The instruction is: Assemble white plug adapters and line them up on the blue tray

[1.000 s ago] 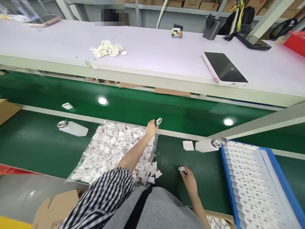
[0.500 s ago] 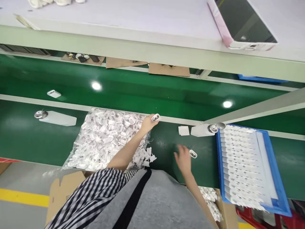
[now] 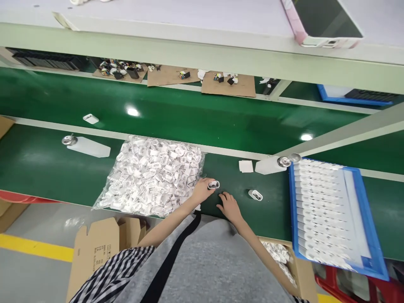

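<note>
My left hand (image 3: 202, 190) is closed on a small white plug part (image 3: 213, 184), held just above the green bench at the near right corner of a clear bag of white plug parts (image 3: 151, 176). Right beside it, my right hand (image 3: 229, 207) rests on the green surface with its fingers spread, holding nothing. Another white plug part (image 3: 255, 195) lies loose on the green surface a little to the right of that hand.
A blue tray (image 3: 372, 235) with rows of white parts sits at right. White guide blocks (image 3: 88, 147) (image 3: 268, 166) stand on the bench and a lone white part (image 3: 91, 118) lies on the far belt. A tablet (image 3: 322, 23) rests on the shelf above; cardboard boxes (image 3: 97, 248) stand below.
My left hand pulled back from the far rail to the near bench with the plug part. My right hand let its part lie on the bench and moved left toward the left hand.
</note>
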The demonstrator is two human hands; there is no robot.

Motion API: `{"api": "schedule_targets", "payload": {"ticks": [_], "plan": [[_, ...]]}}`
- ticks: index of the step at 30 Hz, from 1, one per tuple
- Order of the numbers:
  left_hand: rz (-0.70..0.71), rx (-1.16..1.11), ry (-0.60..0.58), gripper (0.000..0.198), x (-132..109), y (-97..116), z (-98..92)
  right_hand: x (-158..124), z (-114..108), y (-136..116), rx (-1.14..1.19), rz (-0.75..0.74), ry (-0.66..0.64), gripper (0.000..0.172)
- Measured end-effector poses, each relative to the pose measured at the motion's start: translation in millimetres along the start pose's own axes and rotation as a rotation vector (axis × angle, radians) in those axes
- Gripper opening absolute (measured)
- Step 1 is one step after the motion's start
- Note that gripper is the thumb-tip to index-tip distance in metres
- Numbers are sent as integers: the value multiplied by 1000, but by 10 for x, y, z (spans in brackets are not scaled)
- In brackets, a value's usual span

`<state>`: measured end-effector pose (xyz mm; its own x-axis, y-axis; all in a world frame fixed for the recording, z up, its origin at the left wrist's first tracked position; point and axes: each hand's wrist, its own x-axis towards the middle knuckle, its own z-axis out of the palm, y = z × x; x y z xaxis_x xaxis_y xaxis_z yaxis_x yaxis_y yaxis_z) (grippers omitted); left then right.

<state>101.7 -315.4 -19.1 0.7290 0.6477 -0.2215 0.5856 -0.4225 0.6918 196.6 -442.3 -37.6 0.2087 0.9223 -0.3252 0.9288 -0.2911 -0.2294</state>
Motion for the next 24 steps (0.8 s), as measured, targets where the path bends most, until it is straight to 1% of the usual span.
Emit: {"api": "schedule_targets", "payload": {"ticks": [3,6,8,10,12,13,15,16,17,18,20,22,23,24], "plan": [[36,106,-82,26,82,79,190,-231,38,134,-30,23,109,40],[68,155,-179,29,123,66,344,-438,170,288,-42,-3,152,38],[83,172,-221,32,122,39,404,-523,275,398,-7,-34,165,34],[84,188,-221,40,103,26,421,-556,360,492,82,-30,201,27],[88,203,-155,51,65,38,396,-543,399,554,228,49,277,25],[99,201,-106,54,38,54,374,-523,396,572,318,124,330,24],[136,162,-22,51,-34,103,329,-471,348,579,536,326,442,23],[151,120,-13,46,-77,135,314,-442,306,567,668,429,485,25],[158,62,-41,42,-120,171,309,-413,257,546,808,517,513,27],[152,-13,-104,39,-161,211,314,-386,203,515,946,579,522,28],[101,-227,-288,40,-227,300,357,-342,92,430,1166,609,494,30],[26,-490,-457,46,-257,389,421,-315,-13,333,1242,578,454,31],[-13,-611,-500,48,-259,429,449,-309,-63,290,1235,566,444,31],[-53,-718,-512,49,-253,460,470,-309,-112,256,1220,554,438,32]]}}
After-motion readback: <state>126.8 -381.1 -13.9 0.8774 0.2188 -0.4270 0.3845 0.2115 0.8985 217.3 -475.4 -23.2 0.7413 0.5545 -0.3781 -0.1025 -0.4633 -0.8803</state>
